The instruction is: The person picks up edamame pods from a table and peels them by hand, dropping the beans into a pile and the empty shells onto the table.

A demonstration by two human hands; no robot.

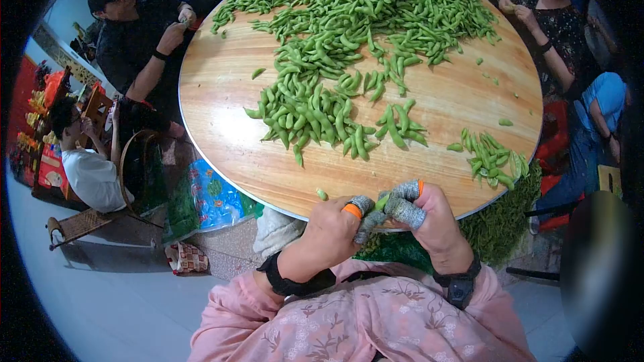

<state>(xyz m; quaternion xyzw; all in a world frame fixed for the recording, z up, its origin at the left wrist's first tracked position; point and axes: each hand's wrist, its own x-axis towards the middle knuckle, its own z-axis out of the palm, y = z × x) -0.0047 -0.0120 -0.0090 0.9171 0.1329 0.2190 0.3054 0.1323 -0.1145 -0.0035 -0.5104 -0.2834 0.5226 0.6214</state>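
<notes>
The head view showed both hands at the near edge of the table (221, 104). The left hand (320, 231) and the right hand (441, 228) pinched one green pod (382, 202) between sleeved fingers. The step in hand looked like working that pod; the next move seemed to call for a steady two-sided grip. A small pile (493, 159) lay by the right edge.

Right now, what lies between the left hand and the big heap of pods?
The head view shows one small green piece on otherwise mostly bare tabletop between the left hand and the heap.
</notes>
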